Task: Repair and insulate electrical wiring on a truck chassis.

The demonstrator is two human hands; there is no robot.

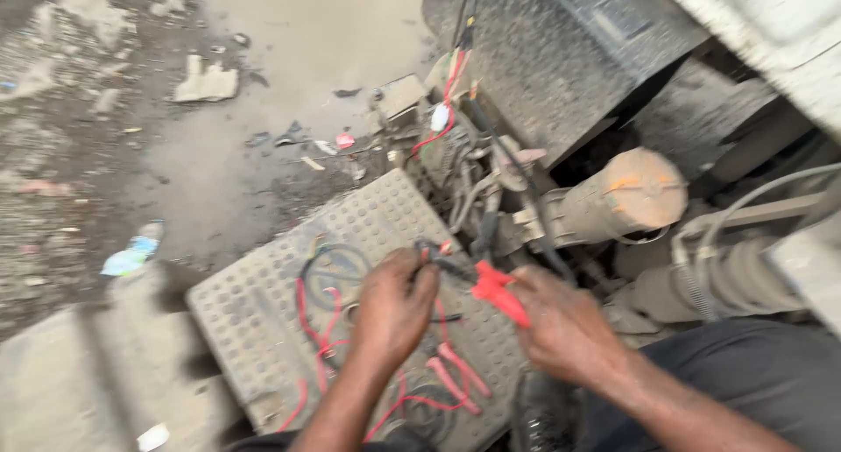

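Hands over studded metal plate [263,303]: left hand [392,307] pinches dark wire [447,264] at fingertips; right hand [561,325] grips red clip [498,292]. Loose red leads [320,329] lie on plate, beside dusty vehicle cylinder [626,194]

The red clip [498,292] is bright against a grey studded plate [263,321] patterned with rows of small raised dots. Red wires [315,329] and a dark wire loop [337,264] lie on it. The dusty cylinder [626,198] is tan with orange marks. The ground [131,137] is brown-grey, with a pale blue scrap [131,257].
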